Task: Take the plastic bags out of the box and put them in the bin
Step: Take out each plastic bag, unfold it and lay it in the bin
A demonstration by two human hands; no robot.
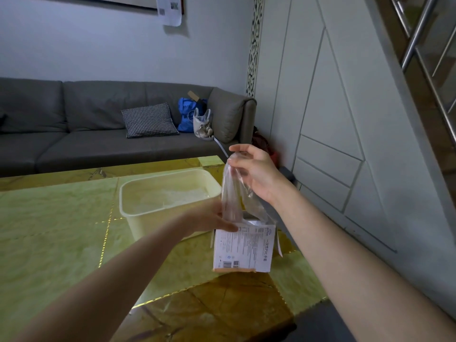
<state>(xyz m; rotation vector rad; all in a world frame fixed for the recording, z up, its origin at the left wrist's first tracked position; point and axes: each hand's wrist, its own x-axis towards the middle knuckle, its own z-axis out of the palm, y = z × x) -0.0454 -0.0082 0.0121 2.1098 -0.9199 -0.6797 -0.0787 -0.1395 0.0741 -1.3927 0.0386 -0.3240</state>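
Observation:
A small white cardboard box [243,250] with printed labels stands upright on the green marble table, right of centre. My left hand [212,218] grips its upper left edge. My right hand [254,171] pinches the top of a clear plastic bag [234,198] above the box. The bag hangs stretched down, its lower end still inside the box's open top. Just left of the box and behind it stands a cream plastic bin [138,201], with thin clear plastic lying in its bottom.
The green and brown marble table [61,218] ends close to the right of the box, with dark floor beyond. A grey sofa [74,134] with a checked cushion and bags runs behind the table. A white panelled wall [345,119] is at the right.

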